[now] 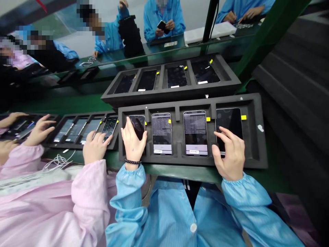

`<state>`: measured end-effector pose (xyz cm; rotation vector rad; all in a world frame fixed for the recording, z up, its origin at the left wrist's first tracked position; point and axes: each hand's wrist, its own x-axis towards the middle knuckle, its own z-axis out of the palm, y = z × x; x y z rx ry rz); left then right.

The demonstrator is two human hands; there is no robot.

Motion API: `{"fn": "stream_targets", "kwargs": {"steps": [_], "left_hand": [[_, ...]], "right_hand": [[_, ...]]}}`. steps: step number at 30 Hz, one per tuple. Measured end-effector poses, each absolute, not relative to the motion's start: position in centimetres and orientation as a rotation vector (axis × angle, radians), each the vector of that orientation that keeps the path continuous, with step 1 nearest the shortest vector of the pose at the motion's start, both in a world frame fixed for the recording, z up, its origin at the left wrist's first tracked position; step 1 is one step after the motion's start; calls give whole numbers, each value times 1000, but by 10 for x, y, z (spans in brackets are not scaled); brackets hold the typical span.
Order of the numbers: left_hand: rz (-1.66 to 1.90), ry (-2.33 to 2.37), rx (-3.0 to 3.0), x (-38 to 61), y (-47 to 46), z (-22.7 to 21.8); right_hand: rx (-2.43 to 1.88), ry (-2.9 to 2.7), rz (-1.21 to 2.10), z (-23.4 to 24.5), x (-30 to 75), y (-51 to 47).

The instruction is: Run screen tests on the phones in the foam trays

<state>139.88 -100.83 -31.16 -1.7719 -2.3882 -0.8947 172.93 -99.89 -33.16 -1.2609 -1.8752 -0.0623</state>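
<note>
In front of me lies a black foam tray with a smartphone in each compartment. My left hand rests over the leftmost phone, fingers stretched out, partly covering its dark screen. Over the rightmost phone is my right hand, its fingers apart and slightly bent at the left part of the screen; whether they touch cannot be told. Between my hands, a left-middle phone and a right-middle phone show lines of text. Yellow tabs mark the phones' edges.
A second foam tray with dark phones stands just behind. To my left, a co-worker in pink sleeves handles phones in another tray; white cables lie nearby. A green post rises at right. People in blue work across the bench.
</note>
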Motion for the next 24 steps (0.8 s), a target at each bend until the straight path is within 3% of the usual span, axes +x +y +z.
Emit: {"fn": "stream_targets", "kwargs": {"steps": [12, 19, 24], "left_hand": [[-845, -2185, -1837, 1390, -1104, -332], [-736, -2275, -1897, 1383, -1071, -334], [-924, -2238, -1792, 1388, -1062, -321]], "right_hand": [[-1283, -1861, -29, -333, 1729, -999], [-1282, -1885, -52, -333, 1730, -999], [-1283, -1887, -55, -333, 1730, -998]]}}
